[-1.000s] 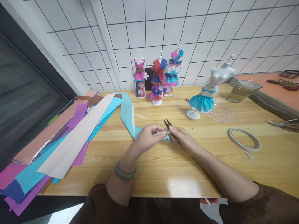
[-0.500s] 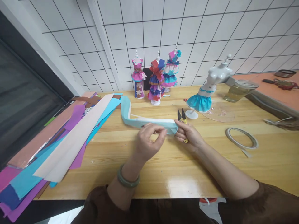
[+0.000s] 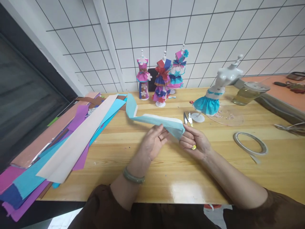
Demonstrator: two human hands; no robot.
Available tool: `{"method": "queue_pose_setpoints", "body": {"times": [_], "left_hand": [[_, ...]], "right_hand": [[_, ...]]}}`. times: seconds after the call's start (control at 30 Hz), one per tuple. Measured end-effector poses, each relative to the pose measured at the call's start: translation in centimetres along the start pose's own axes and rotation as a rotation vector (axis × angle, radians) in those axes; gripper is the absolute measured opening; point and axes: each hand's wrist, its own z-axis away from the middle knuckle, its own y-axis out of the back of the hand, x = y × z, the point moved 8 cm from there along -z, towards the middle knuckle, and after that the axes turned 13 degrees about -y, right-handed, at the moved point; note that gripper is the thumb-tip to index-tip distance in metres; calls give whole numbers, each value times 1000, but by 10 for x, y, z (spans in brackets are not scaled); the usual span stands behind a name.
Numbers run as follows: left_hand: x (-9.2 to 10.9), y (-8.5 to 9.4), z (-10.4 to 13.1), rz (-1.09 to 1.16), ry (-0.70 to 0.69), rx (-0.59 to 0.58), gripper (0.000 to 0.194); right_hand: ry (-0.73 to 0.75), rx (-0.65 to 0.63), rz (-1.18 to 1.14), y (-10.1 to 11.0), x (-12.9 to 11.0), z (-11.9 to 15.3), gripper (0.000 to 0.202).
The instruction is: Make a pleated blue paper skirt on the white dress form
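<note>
A long strip of light blue crepe paper with a pale edge stretches leftwards from my right hand, and its far end bends up towards the back. My right hand pinches the strip's right end between thumb and finger. Tucked in the same hand are small thread snips, blades pointing away and a yellow handle end showing below. My left hand is just under the strip's lower edge, fingers apart, thumb close to or touching the paper. Right of the snips, a white dress form wears a turquoise ruffled skirt.
Layered crepe paper sheets cover the table's left side. Several dressed mini forms, one with a red bow, stand by the tiled wall. A tape roll, a plastic cup and a clear disc with small bits are on the right.
My left hand has turned, its pinched-looking fingers now spread beneath the strip. The strip's right part has opened wider and tilts, and the snips have rotated in my right hand.
</note>
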Motion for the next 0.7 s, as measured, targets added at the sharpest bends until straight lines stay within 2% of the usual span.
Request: {"method": "queue_pose_setpoints", "body": {"times": [0.13,0.27,0.4,0.53,0.7], "left_hand": [[11,4,-6,94,-62,77,22],[19,7,-4,134,-89,177,26],[27,7,-2,108,-119,210,24],[31,10,-1,-14,-160,202,25],[30,9,-3,-203,-180,114,24]], "right_hand": [[-13,25,97,0,7,-1,24],[18,46,225,-3,8,2,23],[42,62,324,-2,9,3,22],[50,100,384,2,7,2,32],[85,211,622,1,6,2,30]]}}
